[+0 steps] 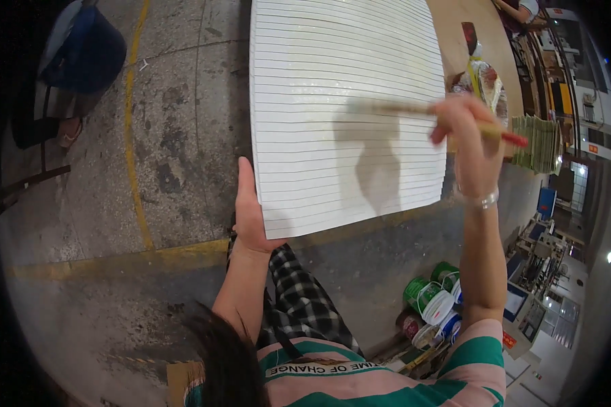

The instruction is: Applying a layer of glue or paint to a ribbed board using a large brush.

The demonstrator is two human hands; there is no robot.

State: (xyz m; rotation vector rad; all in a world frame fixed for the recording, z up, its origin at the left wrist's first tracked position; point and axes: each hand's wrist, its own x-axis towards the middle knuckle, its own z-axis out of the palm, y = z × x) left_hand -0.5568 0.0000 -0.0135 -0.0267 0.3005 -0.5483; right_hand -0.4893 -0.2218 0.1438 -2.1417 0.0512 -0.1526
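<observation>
A large white ribbed panel (332, 88) with many thin parallel grooves fills the middle of the view, glossy and wet-looking. My left hand (250, 210) grips its near left corner and holds it up. My right hand (470, 139) is shut on a brush with a red-tipped wooden handle (502, 132); the blurred brush head (370, 106) lies on the panel's right half. The hand and brush cast a dark shadow on the panel below the brush.
Stained concrete floor with yellow painted lines (134, 136) lies to the left. Green and white pots (431, 298) stand at lower right. A stack of green sheets (538, 142) and a wooden table (472, 34) sit at the right. A seated person (68, 61) is at upper left.
</observation>
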